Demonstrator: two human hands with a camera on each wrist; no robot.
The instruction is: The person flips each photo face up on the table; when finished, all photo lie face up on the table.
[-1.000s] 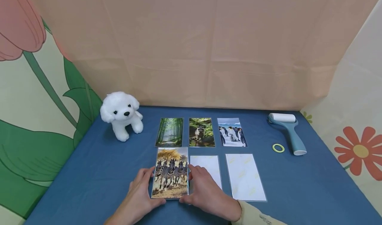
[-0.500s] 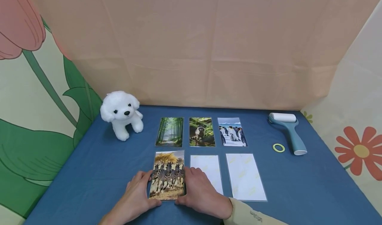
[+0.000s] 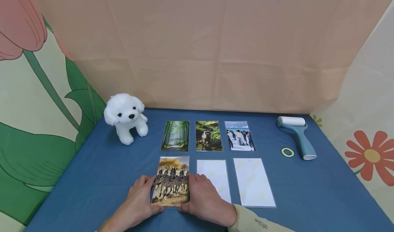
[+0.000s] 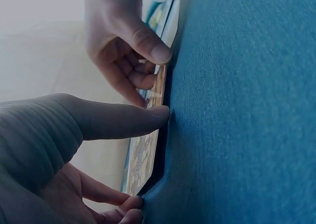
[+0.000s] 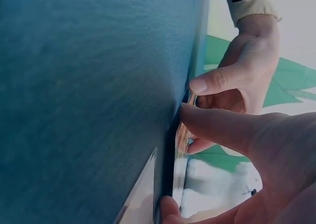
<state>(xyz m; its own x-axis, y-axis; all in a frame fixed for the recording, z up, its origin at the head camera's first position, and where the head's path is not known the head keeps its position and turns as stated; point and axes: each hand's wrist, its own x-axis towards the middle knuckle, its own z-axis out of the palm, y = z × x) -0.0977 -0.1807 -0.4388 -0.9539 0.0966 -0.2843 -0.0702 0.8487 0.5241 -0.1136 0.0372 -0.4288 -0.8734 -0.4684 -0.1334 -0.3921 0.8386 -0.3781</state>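
A picture card with running zebras (image 3: 170,182) lies picture side up between my hands, low over the blue table. My left hand (image 3: 140,196) holds its left edge and near-left corner, with the thumb at the near edge. Opposite, my right hand (image 3: 207,199) grips the right edge, its thumb at the near-right corner. In the left wrist view, a dark strip of shadow runs under the edge of the card (image 4: 143,159). Two white cards lie to the right: one (image 3: 215,177) partly hidden behind the right hand, the other (image 3: 254,182) farther right.
Behind, in a row, lie a bamboo-forest card (image 3: 175,136), a raccoon card (image 3: 209,136) and a penguin card (image 3: 240,136). A white plush dog (image 3: 126,117) stands at back left. At right are a lint roller (image 3: 298,136) and a yellow-green ring (image 3: 287,152).
Both hands have brought the zebra card slightly left and nearer, opening a gap between it and the bamboo-forest card. The other things stay where they were.
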